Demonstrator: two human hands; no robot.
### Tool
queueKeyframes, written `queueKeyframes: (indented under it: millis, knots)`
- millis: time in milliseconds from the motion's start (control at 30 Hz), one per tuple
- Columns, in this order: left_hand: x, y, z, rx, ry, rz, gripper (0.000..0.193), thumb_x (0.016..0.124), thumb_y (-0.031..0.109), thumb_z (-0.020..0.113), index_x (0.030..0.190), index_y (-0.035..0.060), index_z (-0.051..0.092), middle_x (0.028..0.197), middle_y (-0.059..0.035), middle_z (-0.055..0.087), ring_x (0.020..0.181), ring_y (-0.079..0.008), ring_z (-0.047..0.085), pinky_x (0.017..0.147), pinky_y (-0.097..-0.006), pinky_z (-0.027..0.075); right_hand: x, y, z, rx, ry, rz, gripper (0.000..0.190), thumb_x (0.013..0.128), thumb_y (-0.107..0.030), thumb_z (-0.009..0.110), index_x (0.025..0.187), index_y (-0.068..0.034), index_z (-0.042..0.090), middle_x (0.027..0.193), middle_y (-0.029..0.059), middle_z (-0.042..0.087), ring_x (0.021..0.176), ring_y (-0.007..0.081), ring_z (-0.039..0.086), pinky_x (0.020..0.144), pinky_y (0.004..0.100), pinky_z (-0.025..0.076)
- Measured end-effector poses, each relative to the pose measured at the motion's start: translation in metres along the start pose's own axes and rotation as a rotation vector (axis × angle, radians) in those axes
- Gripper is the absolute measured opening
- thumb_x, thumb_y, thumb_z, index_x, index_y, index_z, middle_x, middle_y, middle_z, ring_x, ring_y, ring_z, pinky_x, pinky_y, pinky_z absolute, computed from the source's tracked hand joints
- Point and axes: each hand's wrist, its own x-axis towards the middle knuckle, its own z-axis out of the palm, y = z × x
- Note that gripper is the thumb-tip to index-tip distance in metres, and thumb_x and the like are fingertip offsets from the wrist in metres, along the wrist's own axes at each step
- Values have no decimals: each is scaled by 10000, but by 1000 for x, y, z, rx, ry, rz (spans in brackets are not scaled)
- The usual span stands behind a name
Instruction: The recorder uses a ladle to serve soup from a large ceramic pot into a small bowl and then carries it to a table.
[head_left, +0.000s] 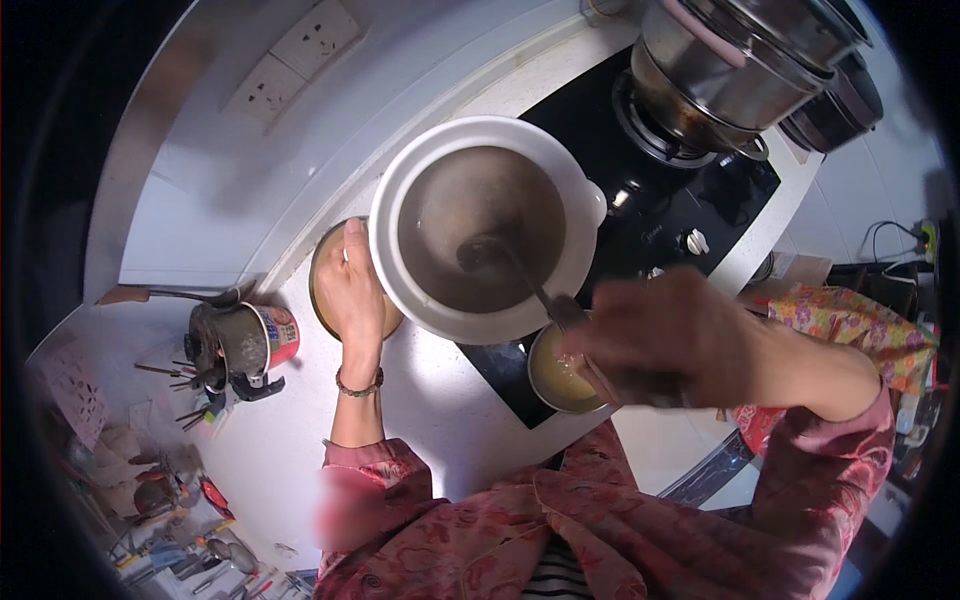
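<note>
A white pot (390, 262) of cloudy brownish liquid is at the centre. My left hand (352, 289) is at its left side, over a round yellowish dish or lid (330, 304); fingers are partly hidden, and the pot's left handle cannot be seen. My right hand (667, 341), blurred by motion, grips the handle of a ladle (536, 281), whose bowl lies in the liquid. Below the pot, partly under my right hand, stands a small metal bowl (555, 367) with yellow liquid.
A black gas hob (675, 217) carries stacked metal steamer pots (735, 82) at the upper right. A red-labelled tub (281, 335) and a utensil holder (240, 341) stand at the left. Assorted small items (217, 555) lie at the lower left. Wall sockets (296, 64) are above.
</note>
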Motion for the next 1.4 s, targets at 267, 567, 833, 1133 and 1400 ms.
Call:
queueKeyframes:
  millis: [267,567,833,1133,1400]
  knots:
    - [-5,10,-4,-9,-33,-46,565,946,409,420,644,-52,546,515,-80,472,512,-142,423,500,-341,361,-2,13,39,846,724,493,156,832,-42,616,967,34,610,761,82,625,625,158,640,567,254,540]
    - [-3,-1,-9,135,3,117,597,936,425,402,674,-84,573,572,-248,528,540,-374,511,565,-447,394,-77,-75,52,761,1120,456,269,838,-85,626,1055,65,571,809,146,627,664,210,649,609,289,553]
    - [4,-9,-9,155,-33,106,620,916,469,369,725,-57,636,763,-298,599,774,-452,588,712,-493,434,-160,-167,102,558,1310,436,244,847,-79,585,1053,46,545,822,180,631,657,220,649,610,317,555]
    - [2,-1,-9,172,-21,69,594,895,491,386,720,-9,654,772,-268,620,786,-439,596,711,-486,443,-194,-158,191,-324,760,316,254,702,37,669,952,6,649,779,97,598,630,167,603,553,273,514]
    - [0,-5,-12,175,-17,47,606,885,511,386,755,-14,659,806,-272,619,811,-430,597,737,-471,439,-209,-160,237,-753,361,190,439,598,2,662,1031,-58,613,848,112,546,706,219,601,499,286,528]
